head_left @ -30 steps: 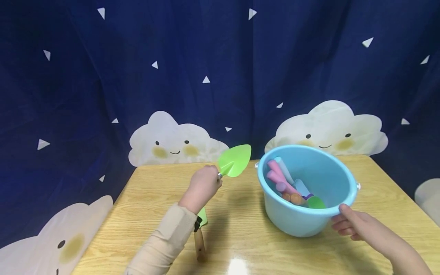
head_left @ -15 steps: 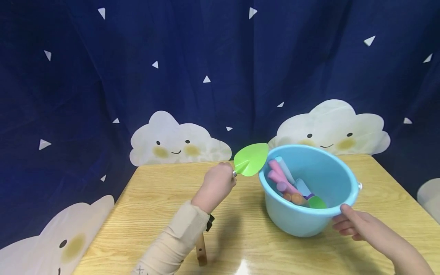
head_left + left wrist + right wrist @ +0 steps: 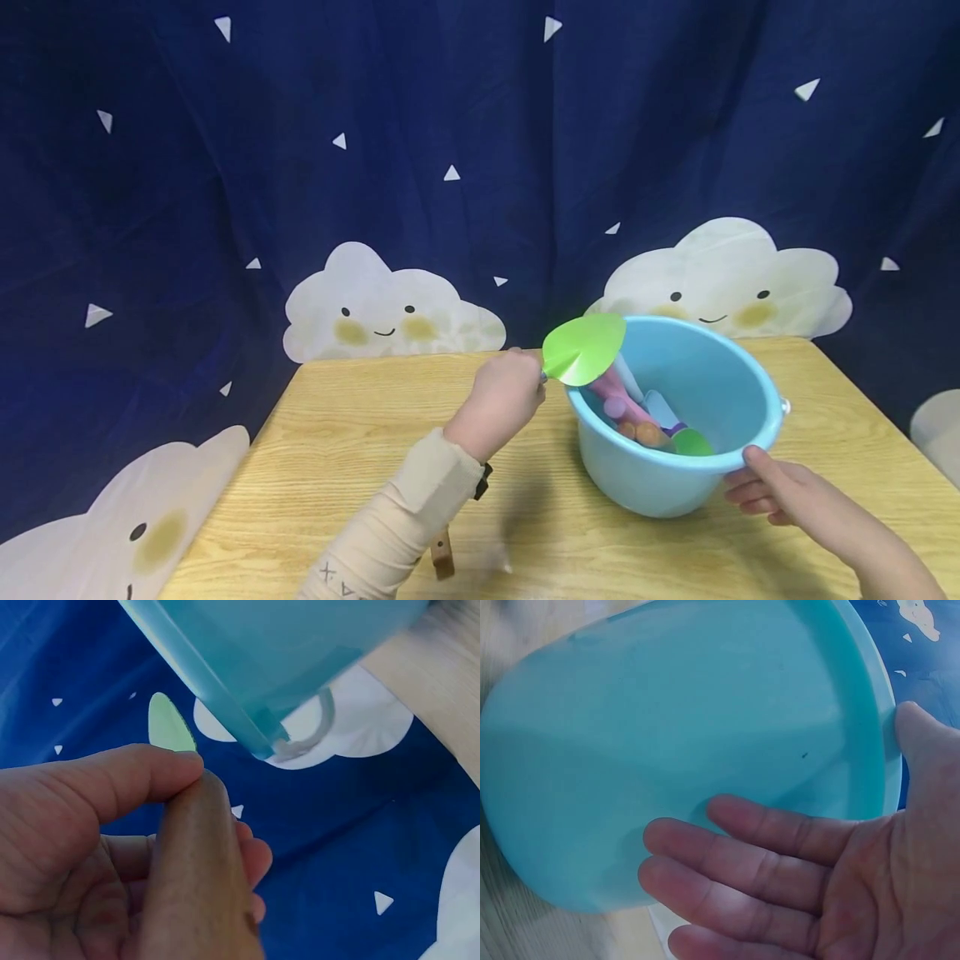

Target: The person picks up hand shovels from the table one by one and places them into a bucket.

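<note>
My left hand (image 3: pixel 501 398) grips a garden trowel (image 3: pixel 585 348) with a light green blade; its wooden handle (image 3: pixel 199 870) shows in the left wrist view. The blade is in front of the left rim of a light blue bucket (image 3: pixel 637 487). On the bucket's near right rim rests the thumb of my right hand (image 3: pixel 798 500). The other fingers of that hand stretch along the bucket's outer wall (image 3: pixel 667 727), fairly straight. Inside the bucket lie pink foam-like sticks (image 3: pixel 622 392), pale blue pieces (image 3: pixel 660 408), brown rounded ends (image 3: pixel 648 433) and a green piece (image 3: pixel 692 443).
A wooden tool handle (image 3: pixel 442 557) lies on the wooden table (image 3: pixel 345 442), partly hidden beneath my left forearm. Behind the table hangs a dark blue curtain (image 3: pixel 405 100) with white triangles and smiling clouds. A white handle pivot (image 3: pixel 785 406) juts from the bucket's right side.
My left hand has carried the trowel rightward, from left of the bucket to its left rim. The forearm now covers the green part of the tool on the table. My right hand stays at the rim.
</note>
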### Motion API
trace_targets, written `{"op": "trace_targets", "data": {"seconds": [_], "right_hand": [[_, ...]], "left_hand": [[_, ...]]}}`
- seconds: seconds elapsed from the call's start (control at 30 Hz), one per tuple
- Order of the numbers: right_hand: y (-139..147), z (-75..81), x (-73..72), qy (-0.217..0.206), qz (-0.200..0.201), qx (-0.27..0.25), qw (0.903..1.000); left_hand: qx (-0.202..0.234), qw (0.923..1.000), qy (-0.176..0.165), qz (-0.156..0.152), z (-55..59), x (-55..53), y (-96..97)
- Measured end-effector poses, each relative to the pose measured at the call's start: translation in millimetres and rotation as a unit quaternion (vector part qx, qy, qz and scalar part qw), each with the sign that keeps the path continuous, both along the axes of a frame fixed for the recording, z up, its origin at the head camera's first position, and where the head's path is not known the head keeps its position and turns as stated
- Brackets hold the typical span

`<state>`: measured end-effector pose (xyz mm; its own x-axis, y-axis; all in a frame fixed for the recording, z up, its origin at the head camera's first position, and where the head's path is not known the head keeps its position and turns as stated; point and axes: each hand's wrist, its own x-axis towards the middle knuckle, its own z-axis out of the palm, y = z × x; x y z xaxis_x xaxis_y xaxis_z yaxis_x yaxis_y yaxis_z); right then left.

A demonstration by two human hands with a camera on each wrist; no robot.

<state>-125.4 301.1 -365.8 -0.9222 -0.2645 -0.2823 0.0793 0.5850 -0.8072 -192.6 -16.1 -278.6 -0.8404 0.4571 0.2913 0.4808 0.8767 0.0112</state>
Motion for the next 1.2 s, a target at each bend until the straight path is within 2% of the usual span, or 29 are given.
{"op": "trace_targets", "data": {"seconds": [0.37,0.63,0.8,0.93,1.2], "right_hand": [[-0.7,-1.1,0.6,-0.013,-0.008,0.003,0.9999],[-1.4,-2.5,0.4,-0.011,-0.008,-0.004,0.9999],[-2.1,-2.9,0.1,-0.010,-0.003,-0.008,0.9999],[-2.6,-2.5,-0.1,-0.012,-0.005,-0.008,0.9999],[-3.2,-2.0,0.0,-0.003,0.002,-0.003,1.0000]], "left_hand": [[-0.057,0.9980,0.027,-0.010,8.4,7.5,26.4],[-0.096,0.9953,0.017,-0.001,13.3,14.0,46.9],[-0.118,0.9929,-0.015,-0.005,17.5,18.2,61.3],[-0.148,0.9874,-0.054,-0.003,19.4,20.7,75.1],[-0.196,0.9756,-0.095,0.027,19.0,22.2,98.1]]}}
